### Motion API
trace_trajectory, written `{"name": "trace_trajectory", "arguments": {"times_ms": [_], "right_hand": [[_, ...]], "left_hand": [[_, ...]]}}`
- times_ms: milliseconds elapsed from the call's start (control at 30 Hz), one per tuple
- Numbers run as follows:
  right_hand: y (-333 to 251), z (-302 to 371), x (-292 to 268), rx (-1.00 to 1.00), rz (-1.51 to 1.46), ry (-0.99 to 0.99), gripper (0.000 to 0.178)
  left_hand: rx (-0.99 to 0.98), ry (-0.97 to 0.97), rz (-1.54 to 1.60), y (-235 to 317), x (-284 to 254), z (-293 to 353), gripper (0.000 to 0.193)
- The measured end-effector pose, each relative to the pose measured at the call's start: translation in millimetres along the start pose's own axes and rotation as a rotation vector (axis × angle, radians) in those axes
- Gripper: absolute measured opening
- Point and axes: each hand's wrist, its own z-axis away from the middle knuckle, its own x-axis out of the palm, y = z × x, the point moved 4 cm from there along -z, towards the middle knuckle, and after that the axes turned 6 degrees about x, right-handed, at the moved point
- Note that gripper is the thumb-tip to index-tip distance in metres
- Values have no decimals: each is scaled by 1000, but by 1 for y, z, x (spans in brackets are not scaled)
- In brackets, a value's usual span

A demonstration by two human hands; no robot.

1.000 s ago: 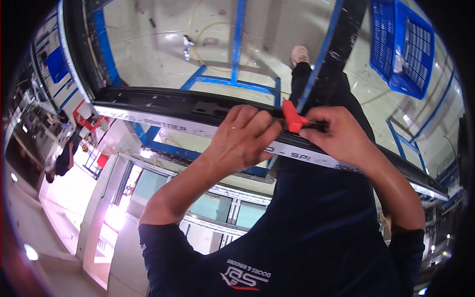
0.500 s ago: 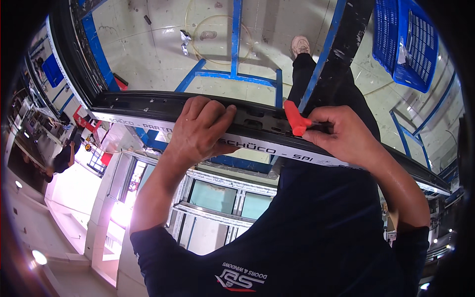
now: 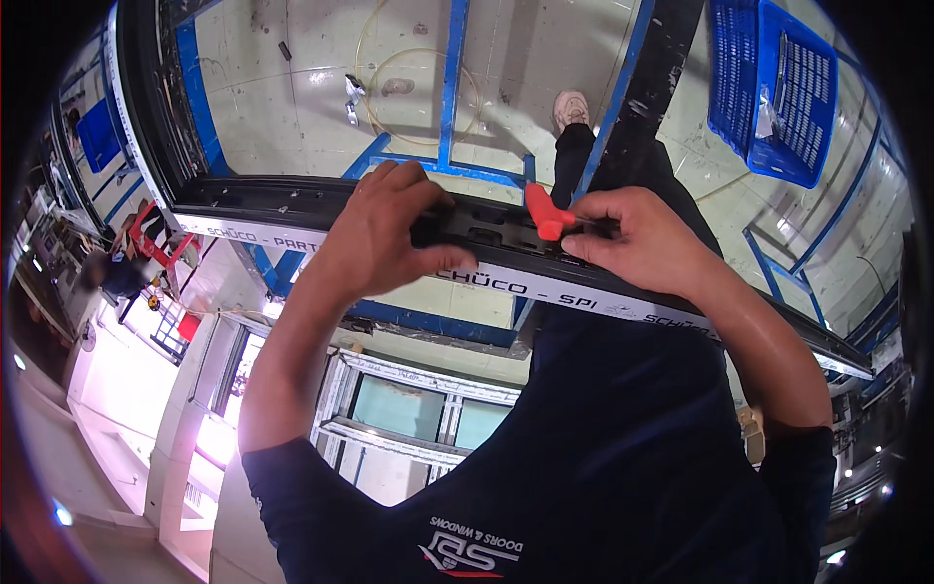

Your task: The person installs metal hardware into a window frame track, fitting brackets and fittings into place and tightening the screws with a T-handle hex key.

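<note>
A long black window frame profile (image 3: 282, 201) with a white printed strip along its near side runs across in front of me. My left hand (image 3: 375, 229) straddles it, thumb by the strip and fingers bent over the dark channel. Thumb and index finger are apart, with slots of metal hardware (image 3: 486, 237) showing just right of them; some fingertips are hidden. Farther right, my right hand (image 3: 632, 238) pinches the thin shaft of a red T-handle hex key (image 3: 548, 214). The key's red handle lies over the channel, pointing left; its far tip is hidden by my fingers.
Blue metal stand bars (image 3: 450, 88) stand below and beyond the profile. A blue plastic crate (image 3: 793, 107) is at the far right. On the floor lie a coiled yellowish hose (image 3: 477, 92) and a small metal tool (image 3: 353, 97). Another person (image 3: 112, 277) is at the left.
My left hand has loosened, its thumb moving up away from the white strip's lower side. The right hand still pinches the hex key. The whole view has shifted slightly.
</note>
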Motion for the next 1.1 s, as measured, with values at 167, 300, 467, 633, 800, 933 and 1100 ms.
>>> {"name": "trace_trajectory", "arguments": {"times_ms": [167,300,467,633,800,933,1100], "right_hand": [[-6,-2,0,-55,83,50,29],[-6,-4,2,-67,94,81,29],[-3,-4,3,-69,110,110,22],[-2,7,-8,-133,77,211,22],[-5,30,-25,-161,60,279,21],[-4,60,-34,-194,-42,376,19],[6,113,-51,-259,51,544,20]], "left_hand": [[-330,124,661,-20,-1,-1,38],[-463,243,958,-41,-11,-1,54],[-365,438,1423,-70,-9,7,55],[-164,544,1582,-57,-14,5,44],[-123,596,1570,-41,-7,2,43],[-169,685,1559,-18,5,1,36],[-26,630,1652,51,20,-36,45]]}}
